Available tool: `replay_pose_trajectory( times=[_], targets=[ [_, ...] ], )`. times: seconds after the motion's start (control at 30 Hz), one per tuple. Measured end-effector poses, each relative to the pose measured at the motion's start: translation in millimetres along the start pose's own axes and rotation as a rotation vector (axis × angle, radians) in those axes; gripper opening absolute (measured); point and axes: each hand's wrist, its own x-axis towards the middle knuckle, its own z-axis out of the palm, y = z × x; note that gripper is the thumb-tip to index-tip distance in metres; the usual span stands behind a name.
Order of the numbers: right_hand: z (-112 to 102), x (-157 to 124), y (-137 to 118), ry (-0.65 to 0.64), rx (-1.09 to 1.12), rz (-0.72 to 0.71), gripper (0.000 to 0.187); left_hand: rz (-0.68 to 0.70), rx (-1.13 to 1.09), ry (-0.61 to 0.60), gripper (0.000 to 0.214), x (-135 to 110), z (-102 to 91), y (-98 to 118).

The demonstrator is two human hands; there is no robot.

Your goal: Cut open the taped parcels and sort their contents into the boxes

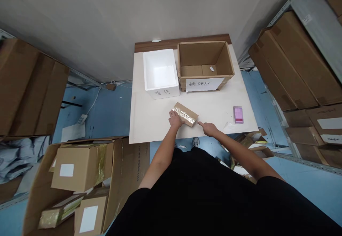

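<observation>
A small brown cardboard box (187, 113) with shiny clear tape along it lies at an angle near the table's front edge. My left hand (175, 119) grips its left end. At the box's right corner is my right hand (210, 128), closed with the index finger pointing at the box. Whatever is in that hand, if anything, is too small to make out. Behind the box stand a white foam box (166, 93) and a larger open cardboard box (224, 82), each with handwriting on its front.
A small pink pack (238, 115), blurred, lies at the right of the white table (149, 122). On the left, a big carton (117, 179) holds several taped boxes. Shelves with large cartons (291, 61) flank both sides. Opened boxes (251, 140) lie under the table's right side.
</observation>
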Motion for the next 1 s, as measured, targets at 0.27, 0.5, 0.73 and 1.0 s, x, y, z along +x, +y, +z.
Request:
replay_pose_trajectory(
  times=[0.27,0.5,0.73,1.0],
  targets=[
    [11.7,-3.9,43.0,0.296,0.481,0.157,0.074,0.037,-0.033,0.03,0.134,-0.6,-0.5,-2.4],
    [14.7,89.2,-6.8,0.387,0.797,0.26,0.103,0.015,-0.011,0.066,0.133,-19.0,2.1,-8.8],
    [5.3,136.6,-28.7,0.347,0.764,0.144,0.098,-0.13,0.046,0.112,0.117,-39.1,10.4,-30.5],
    [-7.5,147.5,-57.7,0.324,0.665,0.201,0.094,0.369,0.083,0.058,0.071,-29.3,-16.0,-31.4]
  ],
)
